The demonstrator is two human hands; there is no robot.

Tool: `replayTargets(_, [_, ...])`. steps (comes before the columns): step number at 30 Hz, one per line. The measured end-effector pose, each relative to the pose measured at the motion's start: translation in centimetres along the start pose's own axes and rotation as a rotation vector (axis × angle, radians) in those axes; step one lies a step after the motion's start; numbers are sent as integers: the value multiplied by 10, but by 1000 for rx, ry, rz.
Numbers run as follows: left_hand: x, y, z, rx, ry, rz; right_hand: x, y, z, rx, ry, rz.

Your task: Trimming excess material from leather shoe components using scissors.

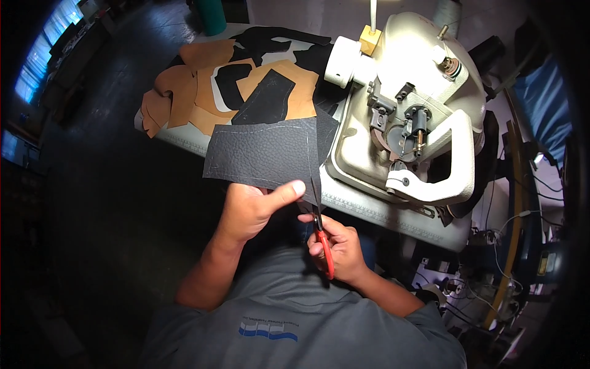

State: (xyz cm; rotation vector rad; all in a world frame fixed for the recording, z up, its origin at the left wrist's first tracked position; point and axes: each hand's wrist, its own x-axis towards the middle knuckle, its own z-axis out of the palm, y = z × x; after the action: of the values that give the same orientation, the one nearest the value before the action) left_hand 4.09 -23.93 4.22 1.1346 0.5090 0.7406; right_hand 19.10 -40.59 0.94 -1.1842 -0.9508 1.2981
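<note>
My left hand (255, 206) grips the lower edge of a black pebbled leather piece (258, 154), thumb on top and fingers hidden beneath. Pale marked lines run near the borders of this piece. In my right hand (341, 246) is a pair of scissors (324, 246) with red handles, fingers closed around them. The dark blades point away from me and lie along the right side of the leather, inside its edge. A narrow strip of leather shows to the right of the blades.
Tan leather pieces (175, 92) and black cut pieces (265, 98) lie heaped on the white table (362, 206) beyond my hands. A cream-coloured machine (430, 74) with a curved arm stands close on the right. A green cylindrical container (211, 16) is at the far side.
</note>
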Motion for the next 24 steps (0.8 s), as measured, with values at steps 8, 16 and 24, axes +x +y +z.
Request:
replayTargets(8, [-2, 3, 10, 39, 136, 189, 0, 5, -3, 3, -19, -29])
replayTargets(16, [-5, 1, 13, 60, 156, 173, 2, 6, 0, 14, -12, -46])
replayTargets(24, [-5, 0, 13, 71, 166, 161, 1, 8, 3, 24, 17, -49])
